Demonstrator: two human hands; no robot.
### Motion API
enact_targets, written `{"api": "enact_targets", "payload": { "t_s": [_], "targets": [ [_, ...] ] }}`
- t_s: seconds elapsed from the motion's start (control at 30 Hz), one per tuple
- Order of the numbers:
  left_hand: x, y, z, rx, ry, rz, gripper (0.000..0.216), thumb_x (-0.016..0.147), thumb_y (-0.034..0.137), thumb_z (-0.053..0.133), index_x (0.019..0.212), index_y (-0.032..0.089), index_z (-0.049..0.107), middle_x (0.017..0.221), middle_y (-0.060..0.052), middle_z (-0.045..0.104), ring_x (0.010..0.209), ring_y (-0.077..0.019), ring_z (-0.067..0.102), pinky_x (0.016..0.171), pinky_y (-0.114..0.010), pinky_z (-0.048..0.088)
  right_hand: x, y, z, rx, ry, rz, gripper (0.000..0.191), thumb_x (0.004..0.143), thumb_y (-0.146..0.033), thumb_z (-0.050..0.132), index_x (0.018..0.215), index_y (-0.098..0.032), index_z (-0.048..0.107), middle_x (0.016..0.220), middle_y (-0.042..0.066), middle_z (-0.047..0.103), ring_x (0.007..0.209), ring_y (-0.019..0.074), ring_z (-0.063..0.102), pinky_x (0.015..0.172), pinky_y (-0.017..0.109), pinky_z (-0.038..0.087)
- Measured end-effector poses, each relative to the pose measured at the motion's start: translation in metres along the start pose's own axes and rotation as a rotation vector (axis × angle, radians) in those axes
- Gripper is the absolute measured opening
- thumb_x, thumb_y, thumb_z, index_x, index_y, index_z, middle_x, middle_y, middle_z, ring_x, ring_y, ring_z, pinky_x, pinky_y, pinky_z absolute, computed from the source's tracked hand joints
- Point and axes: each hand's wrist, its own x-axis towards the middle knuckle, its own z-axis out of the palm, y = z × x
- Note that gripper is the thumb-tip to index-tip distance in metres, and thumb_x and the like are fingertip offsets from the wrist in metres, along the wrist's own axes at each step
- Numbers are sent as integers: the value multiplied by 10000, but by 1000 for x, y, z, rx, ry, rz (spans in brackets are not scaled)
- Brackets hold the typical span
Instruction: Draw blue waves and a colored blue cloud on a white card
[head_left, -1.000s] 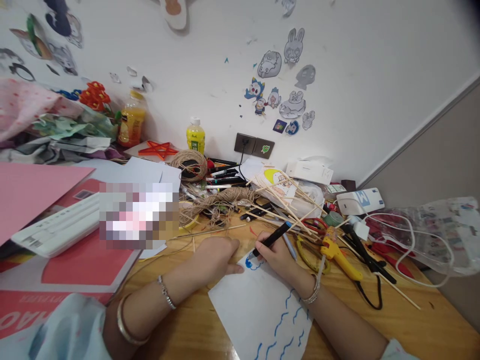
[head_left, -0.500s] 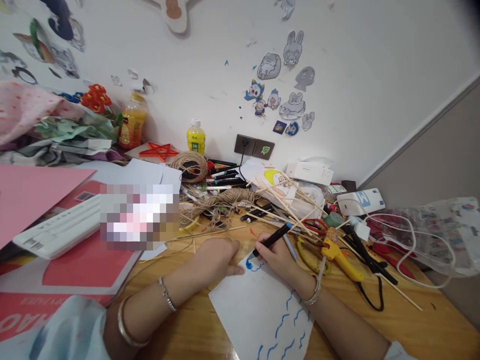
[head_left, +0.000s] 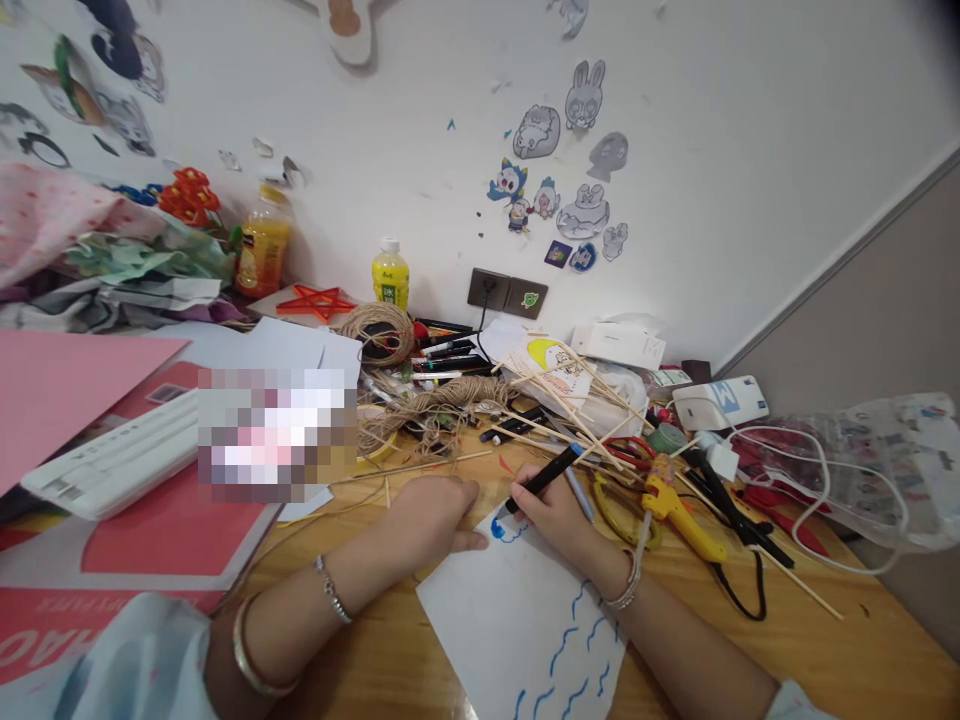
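A black marker (head_left: 551, 475) with a blue end is gripped in my right hand (head_left: 553, 520), its tip down on a white sheet of paper (head_left: 487, 620). Under the tip is a small blue cloud-like outline (head_left: 508, 530), partly filled with blue at its left. Wavy blue strokes (head_left: 574, 650) cover the lower right of the sheet. My left hand (head_left: 431, 515) rests at the sheet's upper left edge, thumb and forefinger apart with nothing between them; its other fingers are hidden beneath. The thumb tip lies by the paper's edge.
Right of my right hand lie a yellow glue gun (head_left: 686, 515) and scissors. Behind are twine (head_left: 480, 395), wooden sticks (head_left: 596, 430), several pens and a yellow-labelled bottle (head_left: 391, 272). At left are a white paper trimmer (head_left: 112, 455), a red paper pack (head_left: 172, 535) and a blurred patch.
The view has shifted very slightly. Both hands, the marker and the paper look almost the same as before.
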Motion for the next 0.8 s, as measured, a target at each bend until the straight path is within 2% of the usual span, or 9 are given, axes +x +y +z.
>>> {"api": "enact_targets", "payload": {
  "t_s": [0.33, 0.8],
  "targets": [
    [0, 1, -1, 1, -11, -5, 277, 790, 446, 643, 872, 182, 621, 830, -71, 678, 795, -265, 645, 633, -290, 434, 0, 1, 0, -20, 16, -29, 236, 784, -331, 524, 590, -208, 468, 505, -44, 456, 469, 112, 448, 444, 226, 342],
    [-2, 3, -5, 7, -14, -10, 276, 790, 444, 643, 871, 181, 622, 813, -67, 681, 766, -262, 644, 605, -287, 412, 1, 1, 0, -8, 32, -35, 256, 789, -340, 518, 576, -210, 459, 490, -44, 454, 453, 112, 438, 447, 232, 336]
  ]
}}
